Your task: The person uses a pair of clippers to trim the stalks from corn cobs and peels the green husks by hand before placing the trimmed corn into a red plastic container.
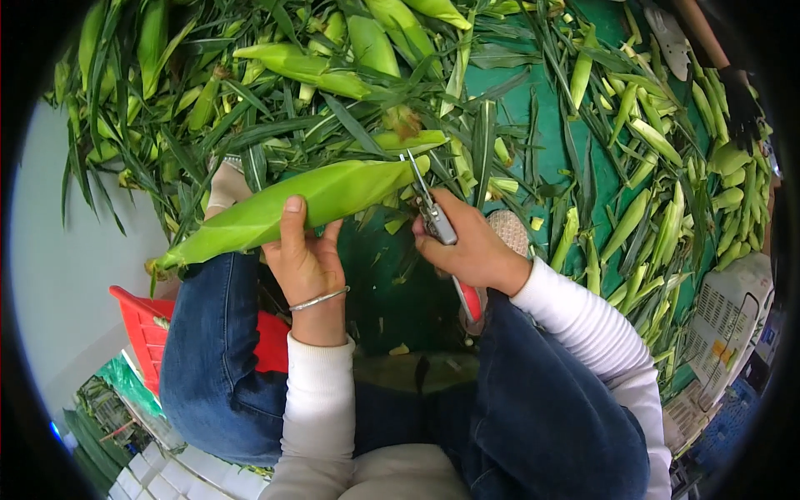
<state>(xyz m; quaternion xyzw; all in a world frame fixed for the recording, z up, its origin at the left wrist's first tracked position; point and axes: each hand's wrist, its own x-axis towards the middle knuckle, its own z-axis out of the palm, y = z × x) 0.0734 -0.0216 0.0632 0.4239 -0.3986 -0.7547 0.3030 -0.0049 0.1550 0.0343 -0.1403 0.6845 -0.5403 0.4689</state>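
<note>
My left hand (307,260) is closed around an ear of corn (333,190) still wrapped in its green husk. The thumb lies along the near side, and the ear points from lower left to upper right. In my right hand (479,248) is a pair of pruning shears (438,222) with a grey metal head and red on the handle. The shears' blades point up and stand apart at the right tip of the ear. Whether both blades touch it, I cannot tell. Just beyond that tip lies another husked ear (410,140).
Beyond my hands spreads a heap of corn ears (371,46) and loose leaves. More ears and husk pieces (646,225) cover the green floor (517,87) at right. A dark-gloved hand (738,104) of another person shows far right, above a white crate (723,321). A red crate (137,329) stands at left.
</note>
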